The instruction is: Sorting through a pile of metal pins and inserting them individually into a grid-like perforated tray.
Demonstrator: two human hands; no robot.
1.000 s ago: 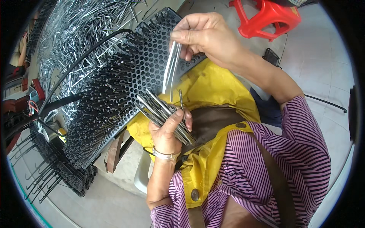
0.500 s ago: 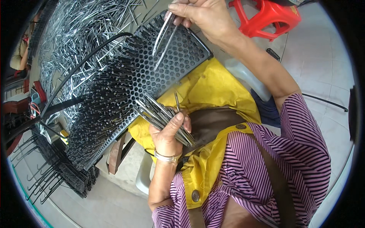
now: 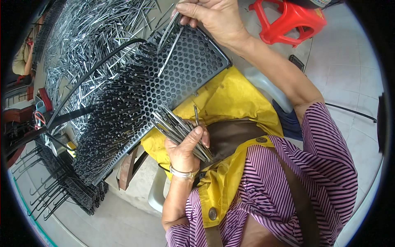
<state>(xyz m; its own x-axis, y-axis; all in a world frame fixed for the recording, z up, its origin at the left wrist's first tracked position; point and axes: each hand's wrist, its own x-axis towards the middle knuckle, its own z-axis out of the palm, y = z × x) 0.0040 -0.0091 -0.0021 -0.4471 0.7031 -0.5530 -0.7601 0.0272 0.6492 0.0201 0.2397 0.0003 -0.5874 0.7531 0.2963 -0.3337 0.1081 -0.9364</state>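
My left hand (image 3: 187, 150) is closed round a bundle of thin metal rods (image 3: 175, 125) above the yellow apron (image 3: 230, 92) on my lap. A few more metal rods (image 3: 170, 49) dangle from the pinched fingers of my right hand (image 3: 212, 18), over the far right part of a perforated rack (image 3: 193, 61). The rack is dark grey with rows of round holes. Dark rods (image 3: 111, 119) stand packed in its left and middle holes, while the holes at its right show bare. What the right fingertips grip at the top is partly hidden.
A large heap of loose silvery rods (image 3: 90, 37) lies beyond the rack. A black curved bar (image 3: 86, 74) crosses in front of it. At the far right stands a red plastic stool (image 3: 288, 22). Black hooks (image 3: 45, 193) stick out at the lower left. Another person's arm (image 3: 29, 61) shows at the left edge.
My right hand has shifted slightly left with its rods, whose lower ends moved left over the rack. My left hand and its bundle have moved slightly right and down.
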